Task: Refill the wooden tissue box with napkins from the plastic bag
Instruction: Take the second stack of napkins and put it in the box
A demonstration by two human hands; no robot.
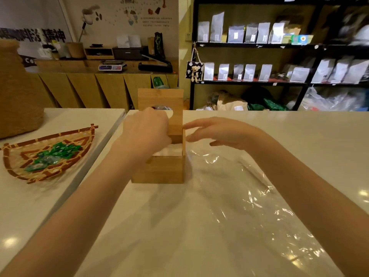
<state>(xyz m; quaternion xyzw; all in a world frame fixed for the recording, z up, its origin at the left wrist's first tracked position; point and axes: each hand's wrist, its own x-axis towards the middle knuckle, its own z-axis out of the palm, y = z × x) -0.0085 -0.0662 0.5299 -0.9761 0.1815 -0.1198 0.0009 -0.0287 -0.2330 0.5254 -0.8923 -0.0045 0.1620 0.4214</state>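
left hand (146, 126) reaches into open wooden tissue box (159, 168) over white napkins (169, 151), grip hidden; right hand (217, 130) hovers with relaxed fingers, empty, above plastic bag (249, 196).

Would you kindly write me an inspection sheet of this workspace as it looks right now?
Surface: white counter, glossy, light reflections.
Job's things: wooden tissue box, lid raised upright, white napkins inside; clear plastic bag lying flat beside it.
Clutter: woven basket holding green wrapped sweets.
Hands: left hand reaching into the box, fingertips hidden; right hand open, fingers at the box's right side.
Cables: nothing seen.
Surroundings: black shelves with pouches; wooden cabinet with a scale.
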